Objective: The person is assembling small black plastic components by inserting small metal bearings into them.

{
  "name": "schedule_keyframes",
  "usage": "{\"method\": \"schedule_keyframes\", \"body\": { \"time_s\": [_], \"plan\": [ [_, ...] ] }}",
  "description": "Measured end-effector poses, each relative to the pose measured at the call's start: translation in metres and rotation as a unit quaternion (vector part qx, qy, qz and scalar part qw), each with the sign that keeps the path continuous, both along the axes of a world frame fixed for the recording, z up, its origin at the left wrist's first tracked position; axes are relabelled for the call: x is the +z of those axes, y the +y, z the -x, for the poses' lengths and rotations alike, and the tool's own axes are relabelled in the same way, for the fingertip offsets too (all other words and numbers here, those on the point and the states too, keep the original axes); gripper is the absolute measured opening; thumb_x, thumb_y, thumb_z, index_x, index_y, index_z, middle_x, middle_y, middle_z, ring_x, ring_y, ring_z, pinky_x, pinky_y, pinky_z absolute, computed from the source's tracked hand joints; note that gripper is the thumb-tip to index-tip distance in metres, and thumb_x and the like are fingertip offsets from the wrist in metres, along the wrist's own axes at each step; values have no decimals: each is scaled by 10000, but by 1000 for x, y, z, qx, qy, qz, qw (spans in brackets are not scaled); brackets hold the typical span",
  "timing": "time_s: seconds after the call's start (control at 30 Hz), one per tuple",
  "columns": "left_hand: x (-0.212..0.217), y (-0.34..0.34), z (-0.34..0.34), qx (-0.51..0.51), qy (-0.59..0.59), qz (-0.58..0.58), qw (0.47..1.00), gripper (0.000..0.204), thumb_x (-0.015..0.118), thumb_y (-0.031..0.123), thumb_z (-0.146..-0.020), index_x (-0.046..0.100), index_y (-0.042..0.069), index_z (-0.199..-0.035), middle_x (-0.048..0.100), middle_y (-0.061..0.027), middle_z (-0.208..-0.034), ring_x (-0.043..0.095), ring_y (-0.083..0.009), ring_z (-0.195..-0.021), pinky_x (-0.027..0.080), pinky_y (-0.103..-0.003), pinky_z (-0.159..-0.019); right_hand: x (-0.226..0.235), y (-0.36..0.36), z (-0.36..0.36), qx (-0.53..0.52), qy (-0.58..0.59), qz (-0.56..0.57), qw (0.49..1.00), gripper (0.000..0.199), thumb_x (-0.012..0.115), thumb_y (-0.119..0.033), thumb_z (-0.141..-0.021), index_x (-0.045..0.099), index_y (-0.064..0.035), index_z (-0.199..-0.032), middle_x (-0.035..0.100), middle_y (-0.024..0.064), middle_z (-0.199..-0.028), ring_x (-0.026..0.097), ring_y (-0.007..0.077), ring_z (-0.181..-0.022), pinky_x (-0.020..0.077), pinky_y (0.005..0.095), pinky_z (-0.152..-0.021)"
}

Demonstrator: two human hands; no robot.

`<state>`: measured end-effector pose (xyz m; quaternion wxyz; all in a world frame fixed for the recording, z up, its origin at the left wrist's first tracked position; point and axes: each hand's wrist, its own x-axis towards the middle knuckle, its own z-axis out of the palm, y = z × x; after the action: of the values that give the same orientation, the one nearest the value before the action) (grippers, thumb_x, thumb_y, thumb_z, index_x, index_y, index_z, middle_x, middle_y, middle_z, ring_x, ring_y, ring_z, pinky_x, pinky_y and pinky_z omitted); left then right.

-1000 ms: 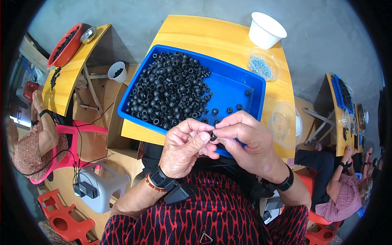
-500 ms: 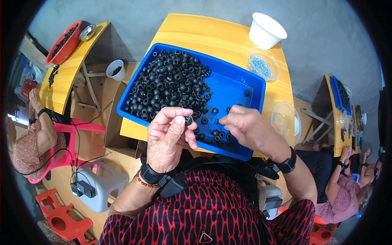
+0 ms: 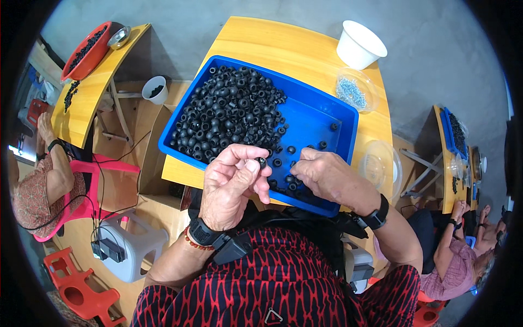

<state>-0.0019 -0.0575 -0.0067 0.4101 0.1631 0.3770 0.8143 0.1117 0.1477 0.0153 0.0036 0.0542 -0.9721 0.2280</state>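
Observation:
A small round black cap with a hollow opening (image 3: 262, 162) is pinched between the thumb and fingers of my left hand (image 3: 231, 185), over the near edge of the blue tray (image 3: 321, 114). My right hand (image 3: 329, 177) is inside the tray's near right part, its fingertips pressed together and pointing down among loose black pieces. Whatever sits between those fingertips is hidden. A large heap of black caps and smaller black plugs (image 3: 229, 109) fills the tray's left side. Several loose ones lie scattered around my right fingers.
On the yellow table (image 3: 272, 38), a white tub (image 3: 360, 44), a clear bowl of small silvery screws (image 3: 351, 94) and an empty-looking clear bowl (image 3: 376, 163) stand to the right. A grey stool (image 3: 131, 245) is at lower left. People sit at tables on both sides.
My right hand has lowered slightly toward the loose pieces in the tray. My left hand keeps its pinch on the black cap. The whole view has shifted a little.

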Motion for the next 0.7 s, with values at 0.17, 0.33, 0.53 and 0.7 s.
{"method": "schedule_keyframes", "body": {
  "time_s": [0.17, 0.33, 0.53, 0.7],
  "plan": [
    [-2, 0, 0, -2, -4, -5, 1000, 242, 598, 149, -992, 582, -12, -1172, 673, -140, -939, 665, -181, -632, 575, -297, -555, -3, 2, 2, 17, -5, -6, 1000, 97, 645, 8, -816, 695, 15, -898, 579, 160, -787, 628, 345, -737, 522, 406, -644],
    [-1, 0, -1, -4, -20, -10, 1000, 226, 613, 134, -987, 595, -8, -1162, 676, -122, -927, 668, -144, -658, 583, -297, -591, 9, 0, -3, -3, 35, 77, 996, 93, 653, 9, -813, 675, -12, -901, 609, 165, -834, 657, 337, -759, 546, 408, -693],
    [-3, 1, -6, 0, 36, 0, 999, 234, 617, 120, -984, 592, -19, -1171, 683, -118, -936, 670, -131, -697, 593, -291, -619, 16, -23, -18, -182, -21, 510, 840, 51, 647, -24, -921, 620, 13, -943, 679, 112, -934, 711, 178, -784, 581, 274, -658],
    [-7, 2, -8, -18, 56, 5, 998, 247, 623, 125, -981, 586, -17, -1180, 683, -132, -959, 679, -148, -721, 604, -298, -633, 8, -38, -20, -196, 37, 586, 786, 76, 643, -25, -938, 621, 20, -995, 677, 80, -840, 692, 131, -704, 561, 237, -580]
  ]
}}
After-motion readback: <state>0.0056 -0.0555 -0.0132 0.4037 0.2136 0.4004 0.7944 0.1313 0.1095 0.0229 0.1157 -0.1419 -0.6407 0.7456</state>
